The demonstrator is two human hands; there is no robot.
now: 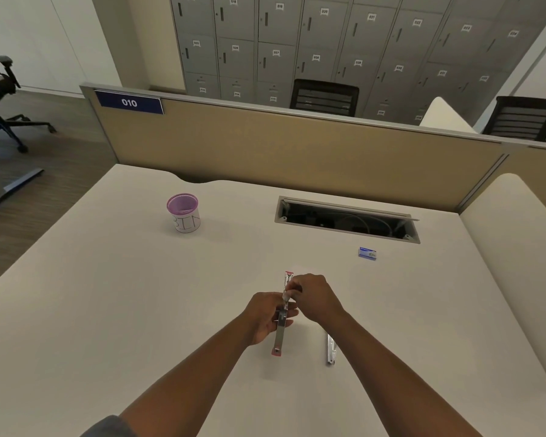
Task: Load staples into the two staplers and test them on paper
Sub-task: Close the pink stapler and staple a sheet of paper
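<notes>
Your left hand grips the opened pink stapler; right hand pinches at its channel, seemingly loading; next, close it squarely

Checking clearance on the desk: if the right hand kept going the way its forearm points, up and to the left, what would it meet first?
Probably the pink stapler that the right hand already touches, then the left hand.

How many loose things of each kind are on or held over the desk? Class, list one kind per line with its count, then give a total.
Staplers: 2, a pink one held open in both hands and a silver one lying on the desk
Staple boxes: 1, blue
Cups: 1, pink mesh
Total: 4
</notes>
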